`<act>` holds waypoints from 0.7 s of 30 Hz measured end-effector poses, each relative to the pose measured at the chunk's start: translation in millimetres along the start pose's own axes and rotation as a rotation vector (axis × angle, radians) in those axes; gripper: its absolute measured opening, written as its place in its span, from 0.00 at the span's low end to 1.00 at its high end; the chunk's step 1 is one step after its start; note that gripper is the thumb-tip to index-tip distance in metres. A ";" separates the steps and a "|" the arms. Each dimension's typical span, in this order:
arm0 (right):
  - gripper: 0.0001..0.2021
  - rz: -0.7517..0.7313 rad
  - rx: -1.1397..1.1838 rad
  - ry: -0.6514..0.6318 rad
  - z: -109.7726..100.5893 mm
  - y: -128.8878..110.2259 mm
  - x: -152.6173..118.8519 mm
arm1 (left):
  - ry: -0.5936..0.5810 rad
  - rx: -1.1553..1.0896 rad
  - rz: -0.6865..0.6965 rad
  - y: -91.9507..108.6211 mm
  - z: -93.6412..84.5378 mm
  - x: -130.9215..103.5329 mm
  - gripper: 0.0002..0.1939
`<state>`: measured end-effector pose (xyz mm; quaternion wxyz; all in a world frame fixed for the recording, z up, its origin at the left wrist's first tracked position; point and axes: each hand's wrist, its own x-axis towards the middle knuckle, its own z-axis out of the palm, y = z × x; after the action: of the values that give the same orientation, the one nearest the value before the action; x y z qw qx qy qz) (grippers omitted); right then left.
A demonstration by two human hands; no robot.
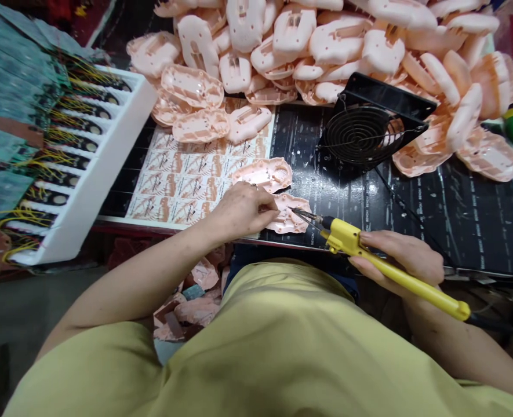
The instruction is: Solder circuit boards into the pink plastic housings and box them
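Observation:
My right hand is wrapped round the yellow handle of a soldering iron. Its dark metal tip reaches left, over the inside of a pale pink plastic half-shell at the table's front edge. At the left end of that shell is my left hand, thumb and fingertips pressed together. What they pinch, if anything, is too small or hidden to tell. Just behind lies a second half-shell, its ribbed inside facing up, partly covered by my left hand.
Many pink shells are heaped along the back. A black fan stands right of centre on the dark work mat. Printed sheets lie left. A white foam tray at far left holds wired round parts and green boards.

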<state>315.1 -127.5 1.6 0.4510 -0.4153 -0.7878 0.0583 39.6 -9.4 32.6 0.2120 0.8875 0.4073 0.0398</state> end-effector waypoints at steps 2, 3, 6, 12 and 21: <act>0.25 -0.006 0.066 0.009 2.3 4.4 0.1 | 0.011 0.028 -0.014 0.8 0.8 0.7 0.09; 0.24 -0.009 0.097 0.015 3.1 6.1 0.4 | 0.005 0.052 -0.013 1.6 0.9 1.4 0.10; 0.18 -0.031 0.145 -0.003 4.7 8.4 4.1 | -0.037 0.119 -0.014 5.4 -0.3 3.9 0.10; 0.12 -0.109 0.134 -0.099 2.8 5.5 22.5 | -0.080 0.199 -0.044 9.7 -3.3 7.1 0.11; 0.12 -0.042 0.112 -0.058 -14.8 7.8 22.4 | -0.097 0.230 -0.047 12.0 -4.9 10.8 0.11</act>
<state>325.5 -110.8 21.5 0.4516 -0.3711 -0.8046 0.1048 54.1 -6.6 40.9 0.1293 0.8969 0.4193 -0.0549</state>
